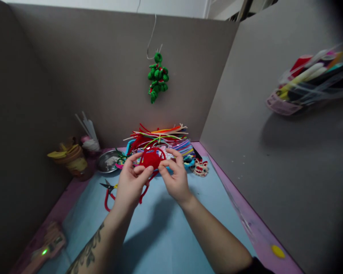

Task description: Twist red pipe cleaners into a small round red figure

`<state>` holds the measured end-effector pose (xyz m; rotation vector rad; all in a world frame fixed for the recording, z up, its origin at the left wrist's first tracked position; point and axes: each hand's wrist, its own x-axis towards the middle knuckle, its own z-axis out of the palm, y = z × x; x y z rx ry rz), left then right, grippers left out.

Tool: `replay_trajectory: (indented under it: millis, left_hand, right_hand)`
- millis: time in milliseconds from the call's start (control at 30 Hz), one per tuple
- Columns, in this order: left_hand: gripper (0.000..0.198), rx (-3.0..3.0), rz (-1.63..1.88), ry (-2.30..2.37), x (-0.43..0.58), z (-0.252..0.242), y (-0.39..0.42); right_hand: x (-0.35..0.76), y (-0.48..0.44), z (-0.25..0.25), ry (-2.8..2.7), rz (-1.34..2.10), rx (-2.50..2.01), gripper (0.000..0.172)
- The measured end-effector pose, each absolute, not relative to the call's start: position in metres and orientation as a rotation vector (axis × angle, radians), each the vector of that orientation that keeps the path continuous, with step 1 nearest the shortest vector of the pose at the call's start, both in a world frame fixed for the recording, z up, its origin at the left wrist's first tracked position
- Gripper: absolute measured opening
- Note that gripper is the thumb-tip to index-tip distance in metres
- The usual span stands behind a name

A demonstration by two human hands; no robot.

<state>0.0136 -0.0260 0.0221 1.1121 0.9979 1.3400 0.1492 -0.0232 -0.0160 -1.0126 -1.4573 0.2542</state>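
My left hand [132, 182] and my right hand [175, 177] are raised together above the blue mat [165, 228], both gripping a fuzzy red pipe-cleaner piece [151, 158]. Its wound red body sits between my fingertips, and loose red ends hang down below my left hand toward the mat. Right behind the hands lies a pile of coloured pipe cleaners [160, 139].
Grey partition walls close the desk on three sides. A green pipe-cleaner ornament [157, 78] hangs on the back wall. Scissors [108, 186], a metal dish [108, 160] and a brown cup [71, 158] stand at left; a small figure [200, 167] at right; a wall basket [305, 85] of supplies.
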Motion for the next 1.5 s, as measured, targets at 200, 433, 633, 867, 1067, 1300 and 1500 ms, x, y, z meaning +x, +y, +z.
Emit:
replay_trajectory:
  millis: [200,433,633,867,1067,1300,1500]
  left_hand:
    - [0.062,1.082,1.326,0.996,0.012,0.022,-0.024]
    - [0.06,1.046,1.336,0.943,0.014,0.019,-0.023]
    - [0.063,1.017,1.395,0.969,0.021,0.013,-0.026]
    - [0.06,1.018,1.456,0.949,0.021,0.011,-0.026]
    - [0.061,1.034,1.439,0.958,0.02,0.013,-0.026]
    - [0.063,1.132,1.404,0.973,0.018,0.011,-0.023]
    - [0.062,1.112,1.394,0.976,0.018,0.011,-0.022]
  right_hand:
    - [0.155,-0.021,-0.014,-1.485,0.226,-0.993,0.009]
    - [0.151,-0.026,-0.01,-1.407,0.125,-1.042,0.005]
    - [0.14,-0.031,-0.012,-1.376,0.04,-1.093,0.01]
    - [0.132,-0.031,-0.019,-1.298,0.217,-1.098,0.009]
    - [0.133,-0.03,-0.017,-1.238,0.321,-1.141,0.002]
    - [0.145,-0.02,-0.02,-1.291,0.527,-1.076,0.013]
    - [0.152,-0.016,-0.018,-1.324,0.626,-1.064,0.011]
